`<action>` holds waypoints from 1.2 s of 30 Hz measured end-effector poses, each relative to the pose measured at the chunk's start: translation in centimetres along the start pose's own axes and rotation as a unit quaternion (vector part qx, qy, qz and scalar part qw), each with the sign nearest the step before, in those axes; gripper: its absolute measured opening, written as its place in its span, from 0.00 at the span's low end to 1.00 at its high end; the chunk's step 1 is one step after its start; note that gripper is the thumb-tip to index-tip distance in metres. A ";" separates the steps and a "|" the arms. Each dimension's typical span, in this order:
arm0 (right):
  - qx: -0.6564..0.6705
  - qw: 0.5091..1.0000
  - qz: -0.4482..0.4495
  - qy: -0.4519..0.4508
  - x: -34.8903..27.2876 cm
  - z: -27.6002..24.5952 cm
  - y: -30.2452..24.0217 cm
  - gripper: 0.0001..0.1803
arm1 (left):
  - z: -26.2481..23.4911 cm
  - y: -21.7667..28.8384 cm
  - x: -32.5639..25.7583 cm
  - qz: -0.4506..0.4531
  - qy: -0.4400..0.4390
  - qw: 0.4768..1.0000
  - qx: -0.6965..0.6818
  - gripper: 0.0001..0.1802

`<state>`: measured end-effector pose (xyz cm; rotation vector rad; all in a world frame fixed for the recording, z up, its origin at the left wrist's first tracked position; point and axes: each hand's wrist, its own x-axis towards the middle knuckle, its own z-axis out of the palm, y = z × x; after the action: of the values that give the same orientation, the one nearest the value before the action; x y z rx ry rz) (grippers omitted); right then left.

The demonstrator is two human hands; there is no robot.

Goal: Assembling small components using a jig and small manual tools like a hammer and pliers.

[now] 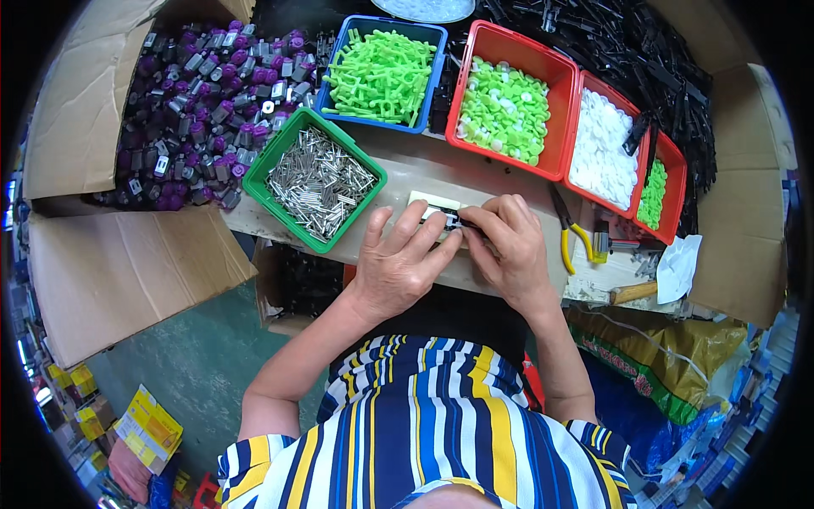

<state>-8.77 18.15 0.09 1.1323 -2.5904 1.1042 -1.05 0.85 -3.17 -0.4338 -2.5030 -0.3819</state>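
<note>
Short-slv top (441, 441) w/ navy, white, yel & blue vert stripes, bare forearms (297, 355).

The bin (357, 211) is coloured green, its pins (320, 185) silver. Left of the green bin, parts (208, 97) are mingled in purple and grey; beyond it, lime sticks (381, 76) are bordered by a blue tray (373, 125). To its right, white discs (604, 144) are framed by a red tub (599, 84), and the half-hidden held piece (452, 222) is seemingly coloured black and white. Nearer than it, a shirt (424, 416) is striped navy, white, yellow and blue.

Pale worktable (415, 165), green bin (284, 222), yellow-handled pliers (565, 222)
</note>
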 end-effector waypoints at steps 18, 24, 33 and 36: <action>-0.064 0.997 -0.032 -0.009 -0.3 0.2 -0.3 0.10 | 0.3 0.6 -0.8 -0.010 0.014 1.000 0.016 0.13; -0.068 0.997 -0.022 -0.027 -0.3 -0.2 -0.5 0.09 | 0.1 1.0 -0.4 -0.018 0.010 1.000 0.012 0.14; -0.020 1.000 0.009 0.003 -0.6 -3.5 0.0 0.09 | -2.9 0.0 0.9 -0.066 0.027 0.995 -0.074 0.12; -0.088 0.992 0.051 0.076 -1.6 -7.1 2.2 0.08 | -4.9 -2.4 1.0 -0.115 0.034 0.992 -0.023 0.10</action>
<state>-10.43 24.80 3.47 0.8523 -2.5899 0.9183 -0.36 -2.86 0.92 -0.1456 -2.4870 -0.5361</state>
